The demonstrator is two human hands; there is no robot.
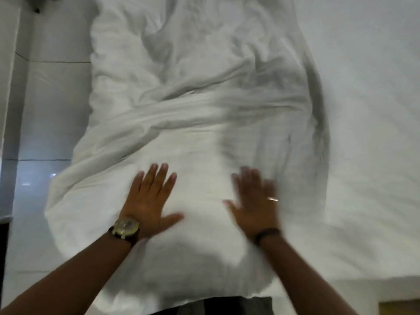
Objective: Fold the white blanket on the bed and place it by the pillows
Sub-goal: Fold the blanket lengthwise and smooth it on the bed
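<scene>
Both hands, left (pixel 148 201) and right (pixel 255 204), flat with fingers spread on the rumpled white blanket (pixel 193 98).

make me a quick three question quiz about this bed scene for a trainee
1. True or false: both hands lie flat and open on the white blanket.
2. Which wrist wears the watch? A left, B right.
3. Fill in: the right hand wears a ____ on one finger.

Key: 1 true, the left hand and the right are spread palm down. 2 A. 3 ring.
</scene>
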